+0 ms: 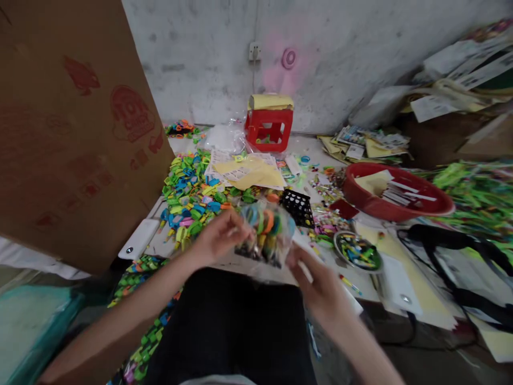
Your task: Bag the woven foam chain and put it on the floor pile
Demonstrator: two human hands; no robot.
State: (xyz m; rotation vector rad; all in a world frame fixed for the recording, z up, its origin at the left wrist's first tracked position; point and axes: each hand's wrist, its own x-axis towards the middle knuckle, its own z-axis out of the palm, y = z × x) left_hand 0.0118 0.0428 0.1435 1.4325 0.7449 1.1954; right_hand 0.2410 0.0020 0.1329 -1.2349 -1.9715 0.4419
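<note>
Both hands, left hand (218,238) and right hand (320,286), gripped a filled clear bag (265,235). Loose toy pieces (188,195) remained heaped at ten o'clock, unbagged.

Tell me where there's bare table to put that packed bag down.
Little is bare. A pale strip lies before the left hand, between the coloured pieces and the table's near edge. Around the clear bag it's crowded: black tray, small dish, red basin, yellow sheets. The right hand shares the bag.

Glossy clear plastic bag (264,238) (crinkled)
</note>
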